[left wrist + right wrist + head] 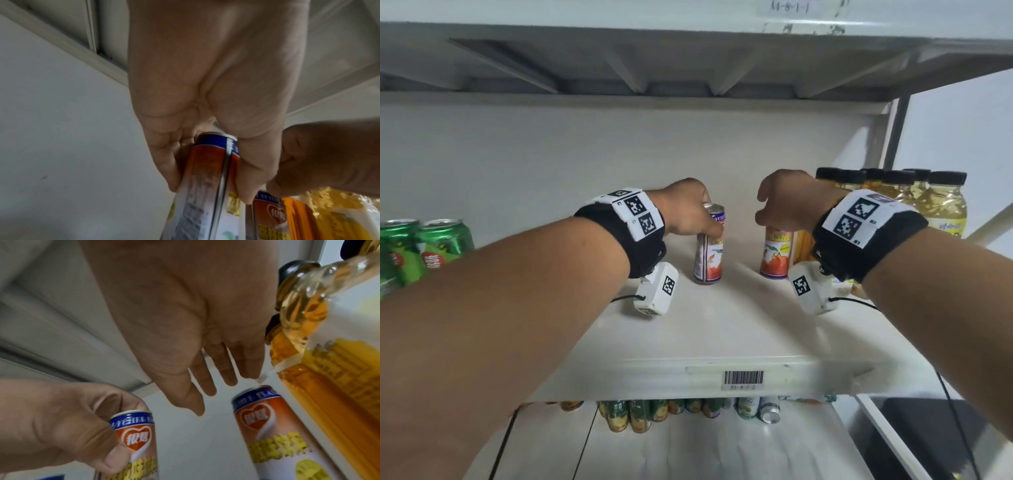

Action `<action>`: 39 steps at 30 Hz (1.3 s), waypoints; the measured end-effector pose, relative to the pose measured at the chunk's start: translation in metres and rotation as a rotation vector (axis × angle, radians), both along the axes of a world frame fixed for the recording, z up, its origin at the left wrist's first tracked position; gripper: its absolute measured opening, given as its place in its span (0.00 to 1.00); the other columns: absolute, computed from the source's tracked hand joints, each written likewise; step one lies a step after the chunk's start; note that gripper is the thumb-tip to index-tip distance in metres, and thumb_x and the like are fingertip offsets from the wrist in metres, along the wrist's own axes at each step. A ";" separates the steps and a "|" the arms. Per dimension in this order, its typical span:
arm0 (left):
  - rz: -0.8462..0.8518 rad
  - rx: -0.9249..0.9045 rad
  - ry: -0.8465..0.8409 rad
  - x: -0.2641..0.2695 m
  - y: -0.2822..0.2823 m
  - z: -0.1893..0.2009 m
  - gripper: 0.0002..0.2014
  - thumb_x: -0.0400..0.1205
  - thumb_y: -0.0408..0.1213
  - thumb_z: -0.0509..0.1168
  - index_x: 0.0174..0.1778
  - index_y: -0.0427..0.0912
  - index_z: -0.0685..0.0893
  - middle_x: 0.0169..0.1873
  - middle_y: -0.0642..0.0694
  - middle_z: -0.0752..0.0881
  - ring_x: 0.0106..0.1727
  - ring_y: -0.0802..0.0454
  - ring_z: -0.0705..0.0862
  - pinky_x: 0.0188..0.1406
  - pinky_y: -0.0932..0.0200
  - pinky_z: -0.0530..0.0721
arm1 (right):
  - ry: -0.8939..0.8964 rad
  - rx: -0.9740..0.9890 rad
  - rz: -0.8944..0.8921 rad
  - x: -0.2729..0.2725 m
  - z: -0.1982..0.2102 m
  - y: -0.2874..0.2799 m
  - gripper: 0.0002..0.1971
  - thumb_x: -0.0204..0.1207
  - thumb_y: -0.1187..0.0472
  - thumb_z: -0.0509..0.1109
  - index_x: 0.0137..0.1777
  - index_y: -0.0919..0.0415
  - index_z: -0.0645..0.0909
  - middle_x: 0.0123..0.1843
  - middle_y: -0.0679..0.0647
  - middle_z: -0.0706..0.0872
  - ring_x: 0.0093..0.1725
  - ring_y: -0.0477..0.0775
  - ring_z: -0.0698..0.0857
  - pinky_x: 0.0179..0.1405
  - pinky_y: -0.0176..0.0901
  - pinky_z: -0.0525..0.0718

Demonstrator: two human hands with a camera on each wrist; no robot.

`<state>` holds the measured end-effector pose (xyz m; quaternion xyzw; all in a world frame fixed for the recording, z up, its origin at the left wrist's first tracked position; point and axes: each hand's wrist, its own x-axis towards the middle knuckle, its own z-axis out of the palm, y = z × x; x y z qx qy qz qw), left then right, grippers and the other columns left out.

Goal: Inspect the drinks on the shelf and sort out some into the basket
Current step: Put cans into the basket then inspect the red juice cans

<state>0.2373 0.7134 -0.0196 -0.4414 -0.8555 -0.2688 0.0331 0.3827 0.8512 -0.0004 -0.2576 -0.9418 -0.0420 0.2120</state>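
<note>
Orange can [709, 247] in left hand [686, 212]

Barcode sticker [743, 377] sits on the front edge, with a small printed code under it that's too blurry to read. Overhead there's the grey underside of the upper shelf [688, 65], with ribs running across it. A handwritten label [789, 7] is on its front lip. Plain white wall [551, 154] at the back. Black cable [959, 425] hangs lower right.
</note>
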 end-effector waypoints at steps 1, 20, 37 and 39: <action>0.011 -0.026 0.002 -0.002 0.004 -0.001 0.18 0.71 0.45 0.86 0.50 0.39 0.91 0.49 0.38 0.93 0.46 0.43 0.89 0.42 0.55 0.85 | -0.018 0.004 -0.011 -0.001 -0.002 0.003 0.18 0.78 0.56 0.75 0.65 0.64 0.88 0.62 0.61 0.89 0.61 0.63 0.87 0.59 0.54 0.90; -0.135 0.193 0.159 0.050 -0.014 0.011 0.15 0.78 0.39 0.80 0.59 0.42 0.90 0.51 0.47 0.91 0.55 0.45 0.90 0.62 0.48 0.90 | 0.114 -0.037 0.089 0.018 -0.007 -0.011 0.15 0.73 0.51 0.79 0.54 0.59 0.89 0.48 0.51 0.87 0.50 0.55 0.83 0.39 0.44 0.76; -0.337 0.330 -0.281 0.073 -0.078 -0.004 0.16 0.81 0.32 0.82 0.59 0.27 0.89 0.55 0.29 0.94 0.58 0.31 0.95 0.60 0.30 0.94 | 0.607 -0.543 0.245 0.062 -0.006 -0.096 0.33 0.65 0.38 0.88 0.60 0.59 0.85 0.49 0.54 0.91 0.49 0.54 0.91 0.48 0.52 0.92; -0.290 0.376 -0.262 0.073 -0.080 -0.007 0.16 0.79 0.29 0.82 0.55 0.24 0.86 0.52 0.25 0.93 0.55 0.27 0.94 0.58 0.28 0.94 | 0.555 -0.581 0.264 0.061 -0.012 -0.100 0.26 0.66 0.40 0.89 0.51 0.61 0.88 0.44 0.57 0.93 0.44 0.57 0.92 0.44 0.54 0.91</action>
